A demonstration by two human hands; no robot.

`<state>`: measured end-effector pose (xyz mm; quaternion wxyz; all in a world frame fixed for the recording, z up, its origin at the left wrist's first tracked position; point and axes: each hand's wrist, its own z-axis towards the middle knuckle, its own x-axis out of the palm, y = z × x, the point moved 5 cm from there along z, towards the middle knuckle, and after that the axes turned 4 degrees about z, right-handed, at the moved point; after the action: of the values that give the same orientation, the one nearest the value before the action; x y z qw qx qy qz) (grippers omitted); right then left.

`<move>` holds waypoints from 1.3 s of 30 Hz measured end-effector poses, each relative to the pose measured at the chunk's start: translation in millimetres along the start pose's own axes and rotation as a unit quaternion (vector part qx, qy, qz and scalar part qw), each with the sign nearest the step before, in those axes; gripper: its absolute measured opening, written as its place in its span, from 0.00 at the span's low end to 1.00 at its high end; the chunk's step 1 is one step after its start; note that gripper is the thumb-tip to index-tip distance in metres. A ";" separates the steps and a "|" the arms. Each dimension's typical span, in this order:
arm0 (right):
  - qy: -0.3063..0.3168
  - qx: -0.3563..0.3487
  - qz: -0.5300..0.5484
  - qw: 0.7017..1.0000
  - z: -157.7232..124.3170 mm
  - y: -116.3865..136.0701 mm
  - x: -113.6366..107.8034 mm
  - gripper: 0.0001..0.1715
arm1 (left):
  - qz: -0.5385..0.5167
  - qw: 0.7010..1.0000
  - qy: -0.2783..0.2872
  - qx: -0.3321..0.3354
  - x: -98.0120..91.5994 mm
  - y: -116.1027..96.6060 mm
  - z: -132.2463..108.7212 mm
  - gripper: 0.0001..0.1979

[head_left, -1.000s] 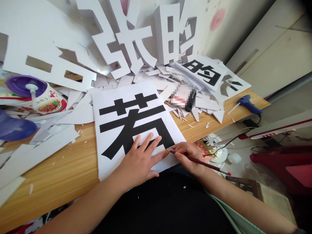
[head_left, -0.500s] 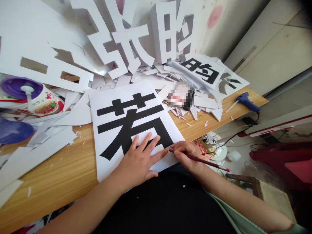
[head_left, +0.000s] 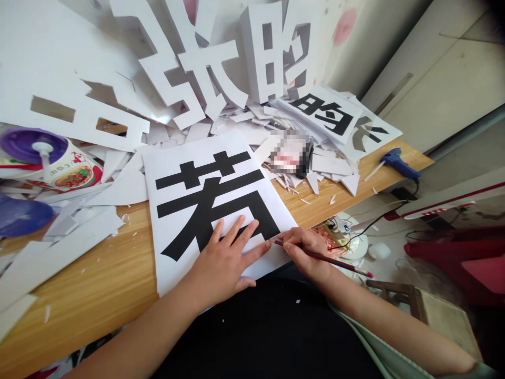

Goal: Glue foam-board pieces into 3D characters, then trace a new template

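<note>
A white sheet of paper [head_left: 177, 279] printed with a large black Chinese character [head_left: 209, 184] lies at the table's front edge. My left hand [head_left: 226, 258] rests flat on its lower part, fingers spread over the character. Beside it, my right hand [head_left: 305, 250] grips a dark red pencil [head_left: 335, 260] with a pink eraser end pointing down to the right. The pencil's tip is close to the character's lower right corner and to my left index fingertip. Whether the tip touches the paper I cannot tell.
White cut-out letters [head_left: 256, 58] stand at the back, among paper scraps [head_left: 193, 134]. More printed sheets [head_left: 355, 113] lie at the right, near a blue glue gun [head_left: 398, 160]. A food tub [head_left: 79, 168] stands left on the wooden table [head_left: 102, 273]. Below right is a stool [head_left: 445, 321].
Both hands and the pencil hold almost the same place on the sheet. The whole view has shifted very slightly.
</note>
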<state>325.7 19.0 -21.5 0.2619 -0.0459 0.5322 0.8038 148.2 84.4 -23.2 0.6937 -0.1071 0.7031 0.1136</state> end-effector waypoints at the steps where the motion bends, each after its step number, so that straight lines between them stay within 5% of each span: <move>1: -0.006 0.000 -0.003 1.000 -0.4 -1.3 -1.0 0.11 | -0.001 1.000 0.000 -0.001 -0.3 -0.1 0.1 0.46; 15: -0.014 -0.028 0.025 0.999 -2.1 3.4 -0.2 0.11 | 0.003 1.000 0.009 -0.005 -2.5 -0.8 0.6 0.48; 20: -0.067 -0.081 -0.030 0.994 0.5 3.0 -3.0 0.04 | 0.010 1.000 -0.010 -0.002 0.8 0.9 -1.2 0.53; 23: -0.087 -0.116 -0.106 0.984 7.2 -3.6 -10.3 0.12 | 0.013 1.000 -0.009 -0.002 3.4 1.8 -1.7 0.53; 33: 0.067 -0.140 -0.260 0.953 16.1 -21.7 -3.7 0.19 | -0.019 0.998 0.057 -0.010 2.4 1.4 0.1 0.54; 39: 0.129 -0.149 -0.308 0.931 21.6 -13.1 10.0 0.21 | 0.031 0.999 0.007 0.016 13.6 6.0 -1.1 0.50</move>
<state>327.7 45.6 -26.6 0.4160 -0.3496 0.3952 0.7406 145.1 89.8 -36.7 0.6867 -0.0754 0.7125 0.1231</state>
